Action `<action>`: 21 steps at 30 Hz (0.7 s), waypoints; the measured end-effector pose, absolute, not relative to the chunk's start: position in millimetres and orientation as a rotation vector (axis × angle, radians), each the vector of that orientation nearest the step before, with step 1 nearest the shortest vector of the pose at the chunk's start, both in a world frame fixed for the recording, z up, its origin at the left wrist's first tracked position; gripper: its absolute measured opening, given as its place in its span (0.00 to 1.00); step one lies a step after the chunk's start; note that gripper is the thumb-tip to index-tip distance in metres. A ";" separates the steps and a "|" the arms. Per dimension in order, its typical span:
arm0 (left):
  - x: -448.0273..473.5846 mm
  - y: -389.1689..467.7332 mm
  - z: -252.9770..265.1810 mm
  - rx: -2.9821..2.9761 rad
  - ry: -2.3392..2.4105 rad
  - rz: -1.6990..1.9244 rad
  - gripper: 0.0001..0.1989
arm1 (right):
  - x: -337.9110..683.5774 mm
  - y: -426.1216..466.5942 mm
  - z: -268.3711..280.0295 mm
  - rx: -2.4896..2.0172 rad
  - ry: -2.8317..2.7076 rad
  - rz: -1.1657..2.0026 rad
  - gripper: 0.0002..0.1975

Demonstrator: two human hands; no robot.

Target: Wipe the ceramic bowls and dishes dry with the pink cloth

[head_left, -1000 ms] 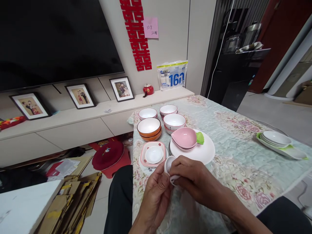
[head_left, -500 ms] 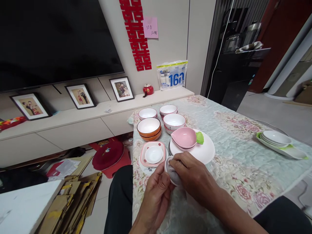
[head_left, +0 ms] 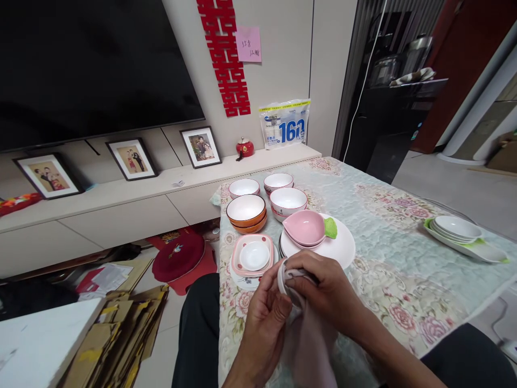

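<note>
My left hand (head_left: 264, 323) holds a small white dish (head_left: 281, 280) tilted on its edge, thumb and fingers closed about its rim. My right hand (head_left: 329, 288) grips a pale greyish-pink cloth (head_left: 309, 345) and presses it to the dish's rim and inside. The cloth's free end hangs below the hands. Just beyond lie a small white bowl (head_left: 254, 255) on a pink dotted square plate (head_left: 237, 252) and a pink leaf-tipped bowl (head_left: 305, 226) on a large white plate (head_left: 343, 248). Part of the held dish is hidden by my fingers and the cloth.
Orange bowls (head_left: 247, 215) and white bowls with pink rims (head_left: 288, 202) stand behind on the floral tablecloth (head_left: 399, 258). Small white dishes (head_left: 456, 229) are stacked on a green-edged long plate (head_left: 476, 250) at right. A red stool (head_left: 181, 256) and flattened cardboard (head_left: 121, 328) are at left.
The dish has turned more on edge in my left hand. My right hand has moved slightly right and round the rim, and the cloth now hangs lower and shows more.
</note>
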State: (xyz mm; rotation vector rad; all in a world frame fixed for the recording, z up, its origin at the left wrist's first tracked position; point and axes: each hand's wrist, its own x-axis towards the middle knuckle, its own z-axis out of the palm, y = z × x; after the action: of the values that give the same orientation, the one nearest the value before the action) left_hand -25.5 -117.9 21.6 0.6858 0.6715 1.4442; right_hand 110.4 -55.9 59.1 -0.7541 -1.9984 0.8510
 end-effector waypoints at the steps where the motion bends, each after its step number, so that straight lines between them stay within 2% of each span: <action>1: -26.7 -118.4 21.8 0.688 0.685 1.454 0.26 | 108.5 -56.5 55.7 -0.766 -2.042 0.734 0.06; 4: -32.4 -119.6 21.6 0.704 0.739 1.485 0.28 | 105.2 -60.5 50.8 -0.888 -2.212 0.506 0.11; 6: -34.9 -119.6 22.0 0.707 0.765 1.500 0.29 | 105.9 -62.5 53.3 -0.963 -2.294 0.520 0.11; 11: -33.9 -117.3 27.6 0.643 0.747 1.526 0.28 | 114.3 -60.5 69.8 -0.802 -2.261 0.941 0.08; 14: -33.6 -116.7 31.8 0.551 0.729 1.501 0.33 | 117.0 -61.2 75.5 -0.683 -2.217 1.058 0.06; 16: -34.8 -117.1 33.7 0.496 0.733 1.502 0.35 | 116.0 -63.8 75.2 -0.666 -2.277 0.999 0.02; 21: -38.1 -119.6 35.8 0.443 0.750 1.495 0.32 | 111.6 -68.5 71.4 -0.791 -2.455 0.707 0.05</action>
State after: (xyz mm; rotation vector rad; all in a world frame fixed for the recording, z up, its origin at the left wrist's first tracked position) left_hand -38.1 -119.6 35.8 0.4430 0.7499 1.4950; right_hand 111.6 -68.5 71.4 -0.7911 -2.4547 0.7072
